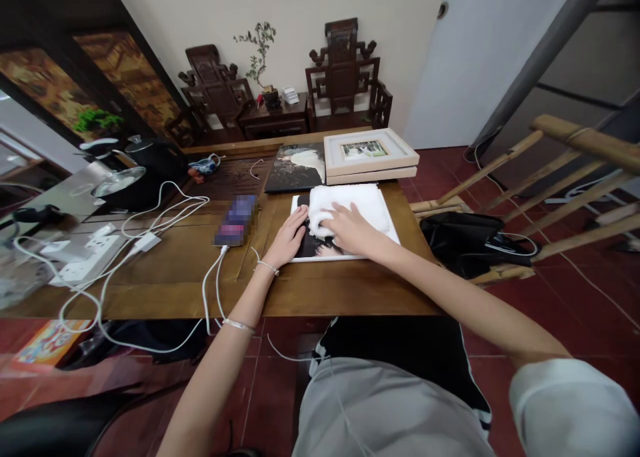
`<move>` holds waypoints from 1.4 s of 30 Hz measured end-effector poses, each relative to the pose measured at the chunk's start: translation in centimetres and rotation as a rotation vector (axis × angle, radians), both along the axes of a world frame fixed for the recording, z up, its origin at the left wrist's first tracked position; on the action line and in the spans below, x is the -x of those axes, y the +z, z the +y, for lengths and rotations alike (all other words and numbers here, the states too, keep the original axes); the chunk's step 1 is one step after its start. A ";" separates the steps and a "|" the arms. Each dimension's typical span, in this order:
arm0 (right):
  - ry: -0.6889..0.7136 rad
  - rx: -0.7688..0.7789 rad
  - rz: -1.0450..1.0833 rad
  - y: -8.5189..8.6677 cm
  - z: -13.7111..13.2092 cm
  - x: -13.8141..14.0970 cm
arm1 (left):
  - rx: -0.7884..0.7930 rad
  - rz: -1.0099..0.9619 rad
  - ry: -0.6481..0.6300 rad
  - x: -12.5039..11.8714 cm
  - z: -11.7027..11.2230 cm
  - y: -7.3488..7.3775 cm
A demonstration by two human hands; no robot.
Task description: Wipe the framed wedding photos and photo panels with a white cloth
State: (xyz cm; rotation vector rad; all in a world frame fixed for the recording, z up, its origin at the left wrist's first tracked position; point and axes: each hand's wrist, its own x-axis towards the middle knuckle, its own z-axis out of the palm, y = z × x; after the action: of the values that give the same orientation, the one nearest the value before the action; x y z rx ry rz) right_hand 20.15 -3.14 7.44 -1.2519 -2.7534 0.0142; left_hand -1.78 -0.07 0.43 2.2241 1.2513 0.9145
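A white-bordered photo print (385, 238) lies flat on the wooden table (325, 290). A folded white cloth (365, 204) rests on top of it. My right hand (347, 229) presses on the near left part of the cloth, fingers spread flat. Lying flat at the print's left edge, my left hand (289, 238) has its fingers stretched out and holds the print down. Neither hand grips anything.
Two stacked picture frames (370, 156) and a dark photo print (296, 167) sit behind the cloth. A phone (236, 221) on a white cable, power strips (87, 257) and tangled cords lie at left. A bamboo chair (550, 190) with a black bag (465, 244) stands at right.
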 end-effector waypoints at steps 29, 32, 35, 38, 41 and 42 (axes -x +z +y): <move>0.279 -0.008 -0.017 0.3 -1.1 0.0 | -0.061 -0.244 0.116 -0.8 -1.5 1.2; 0.445 0.047 0.014 0.6 -2.9 -0.9 | -0.080 -0.252 0.137 -0.8 -1.5 1.0; 0.507 0.150 0.042 1.3 -4.3 -2.8 | -0.056 -0.206 0.139 -0.9 -1.4 1.0; 0.415 0.221 0.063 1.9 -4.9 -5.1 | -0.003 -0.123 0.131 -1.0 -1.4 1.0; 0.253 0.213 0.053 1.9 -4.3 -6.8 | 0.002 -0.037 0.095 -1.0 -1.3 0.8; 0.203 0.194 0.044 1.8 -3.9 -7.1 | -0.008 -0.015 0.081 -1.0 -1.2 0.7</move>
State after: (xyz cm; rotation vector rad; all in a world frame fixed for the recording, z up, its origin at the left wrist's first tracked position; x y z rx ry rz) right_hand 27.21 -6.99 9.25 -0.9909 -2.8836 0.3298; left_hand -0.80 -1.27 1.17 2.1828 1.3416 0.9668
